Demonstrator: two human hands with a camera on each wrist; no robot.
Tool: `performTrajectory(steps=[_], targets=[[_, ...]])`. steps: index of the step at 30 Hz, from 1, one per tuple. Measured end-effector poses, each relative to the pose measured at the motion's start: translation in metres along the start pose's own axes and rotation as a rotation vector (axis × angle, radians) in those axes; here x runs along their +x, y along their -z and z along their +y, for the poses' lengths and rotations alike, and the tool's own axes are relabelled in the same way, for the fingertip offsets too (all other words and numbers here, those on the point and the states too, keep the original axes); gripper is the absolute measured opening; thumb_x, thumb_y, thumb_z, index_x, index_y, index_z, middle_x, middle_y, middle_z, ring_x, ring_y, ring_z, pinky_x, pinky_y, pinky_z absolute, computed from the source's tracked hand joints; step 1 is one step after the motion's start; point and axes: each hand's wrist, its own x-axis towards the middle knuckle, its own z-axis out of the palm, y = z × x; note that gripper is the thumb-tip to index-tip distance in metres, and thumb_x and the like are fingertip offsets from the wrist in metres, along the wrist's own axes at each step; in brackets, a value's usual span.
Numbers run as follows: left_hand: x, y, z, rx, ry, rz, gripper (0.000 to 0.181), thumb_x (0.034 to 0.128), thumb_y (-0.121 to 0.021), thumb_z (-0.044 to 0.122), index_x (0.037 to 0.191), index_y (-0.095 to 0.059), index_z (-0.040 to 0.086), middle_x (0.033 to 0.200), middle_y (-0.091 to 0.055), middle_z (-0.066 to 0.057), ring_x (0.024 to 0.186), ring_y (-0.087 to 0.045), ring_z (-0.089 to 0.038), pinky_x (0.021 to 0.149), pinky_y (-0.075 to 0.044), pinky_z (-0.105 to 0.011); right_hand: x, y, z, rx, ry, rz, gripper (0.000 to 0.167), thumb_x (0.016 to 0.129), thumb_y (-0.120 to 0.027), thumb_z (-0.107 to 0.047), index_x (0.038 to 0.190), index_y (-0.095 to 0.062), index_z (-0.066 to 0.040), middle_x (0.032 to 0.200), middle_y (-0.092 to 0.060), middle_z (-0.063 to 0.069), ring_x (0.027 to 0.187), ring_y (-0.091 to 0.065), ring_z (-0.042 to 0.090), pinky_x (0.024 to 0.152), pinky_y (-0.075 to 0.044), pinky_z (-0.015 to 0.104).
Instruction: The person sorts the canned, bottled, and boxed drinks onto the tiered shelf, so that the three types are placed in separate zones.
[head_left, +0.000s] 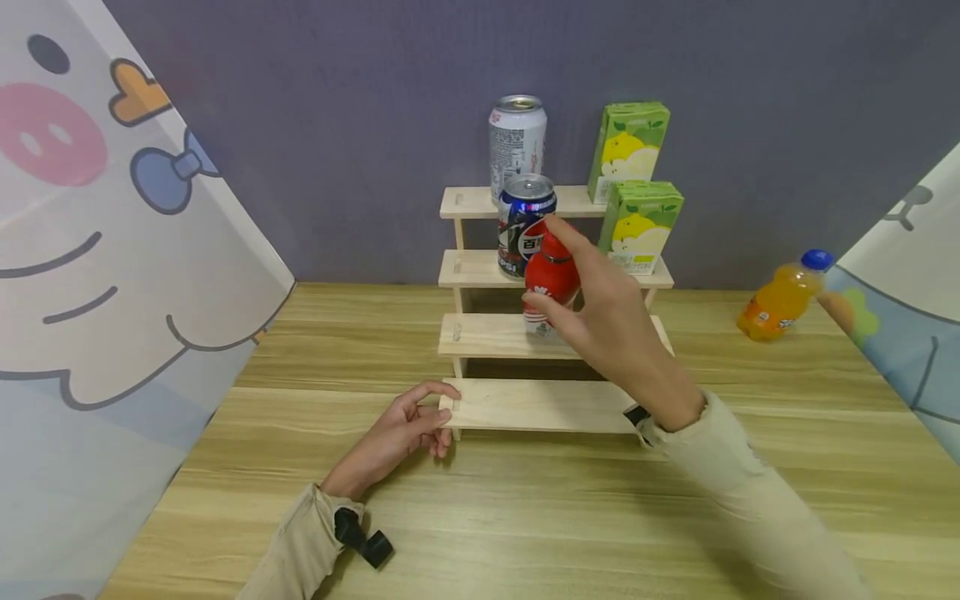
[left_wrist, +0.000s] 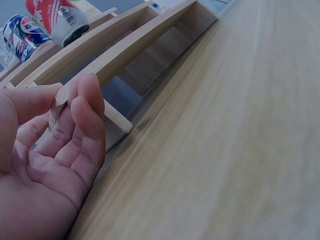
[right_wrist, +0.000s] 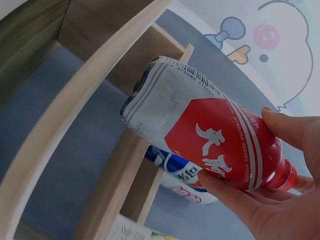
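Observation:
A red-capped bottle [head_left: 552, 271] with a red and white label stands roughly upright over the second-lowest step of the wooden tiered shelf [head_left: 540, 406]. My right hand [head_left: 611, 317] holds it, thumb on one side and fingers on the other, clearest in the right wrist view. Whether its base touches the step, I cannot tell. Just behind it is a dark blue Pepsi can [head_left: 517, 229] on the step above. My left hand [head_left: 401, 429] pinches the left end of the lowest step between thumb and fingers, as the left wrist view [left_wrist: 60, 100] also shows.
On the top step stand a white can [head_left: 517, 142] and a green juice carton [head_left: 630, 150]. Another green carton [head_left: 643, 229] shares the Pepsi can's step. An orange drink bottle [head_left: 783, 300] is on the table at right. A grey wall [head_left: 360, 142] rises behind.

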Motion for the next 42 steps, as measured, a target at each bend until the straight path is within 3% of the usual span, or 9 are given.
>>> performTrajectory(steps=[7,15,21,30,35,38,42], targets=[[0.003,0.001,-0.001,0.019,-0.018,0.001,0.031,0.1038,-0.052,0.010,0.134,-0.049,0.002,0.074,-0.068,-0.007,0.064,-0.064,-0.018,0.060,-0.058,-0.031,0.006,-0.016,-0.006,0.058,-0.018,-0.018,0.082,0.083,-0.082,-0.014,0.151,-0.037,-0.009,0.130,-0.060,0.018,0.090,-0.059,0.022,0.062,-0.053,0.030],[0.001,0.001,-0.003,0.018,-0.025,0.006,0.031,0.1036,-0.052,0.009,0.134,-0.049,0.001,0.075,-0.068,-0.007,0.065,-0.065,-0.017,0.059,-0.057,-0.031,0.009,-0.031,-0.010,0.099,-0.009,-0.049,0.081,0.084,-0.082,-0.016,0.152,-0.037,-0.011,0.130,-0.060,0.016,0.107,-0.063,0.025,0.080,-0.060,0.038],[0.001,0.000,-0.003,0.016,-0.025,0.000,0.032,0.1039,-0.052,0.009,0.134,-0.048,0.000,0.075,-0.068,-0.007,0.065,-0.065,-0.017,0.060,-0.057,-0.030,0.007,-0.036,-0.007,0.102,-0.011,-0.042,0.083,0.085,-0.081,-0.016,0.153,-0.034,-0.012,0.132,-0.059,0.017,0.111,-0.064,0.026,0.082,-0.060,0.040],[0.001,-0.002,-0.001,0.004,-0.002,0.014,0.033,0.1034,-0.054,0.012,0.134,-0.047,0.002,0.075,-0.068,-0.007,0.065,-0.064,-0.017,0.060,-0.057,-0.030,0.001,-0.039,-0.001,0.080,-0.051,-0.029,0.087,0.088,-0.078,-0.020,0.156,-0.023,-0.010,0.137,-0.054,0.019,0.115,-0.061,0.028,0.087,-0.058,0.043],[0.000,-0.001,-0.002,-0.005,-0.014,0.002,0.031,0.1040,-0.051,0.009,0.134,-0.048,0.002,0.076,-0.068,-0.007,0.066,-0.064,-0.017,0.061,-0.057,-0.030,-0.002,-0.036,0.003,0.049,-0.037,-0.036,0.084,0.093,-0.071,-0.023,0.159,-0.020,-0.017,0.136,-0.055,0.017,0.118,-0.058,0.024,0.092,-0.056,0.043],[0.000,0.000,-0.002,-0.005,-0.020,-0.001,0.030,0.1043,-0.050,0.008,0.134,-0.048,0.002,0.076,-0.068,-0.008,0.066,-0.065,-0.018,0.061,-0.057,-0.030,-0.005,-0.032,0.005,0.050,-0.059,-0.068,0.084,0.095,-0.069,-0.024,0.160,-0.017,-0.022,0.137,-0.055,0.015,0.123,-0.056,0.024,0.097,-0.053,0.045],[-0.001,0.001,-0.001,0.003,-0.016,-0.002,0.031,0.1046,-0.049,0.008,0.135,-0.047,0.002,0.077,-0.068,-0.008,0.067,-0.065,-0.018,0.061,-0.058,-0.031,-0.009,-0.025,0.008,0.037,-0.104,-0.109,0.082,0.097,-0.067,-0.027,0.161,-0.015,-0.026,0.136,-0.055,0.015,0.117,-0.058,0.026,0.095,-0.054,0.046]])
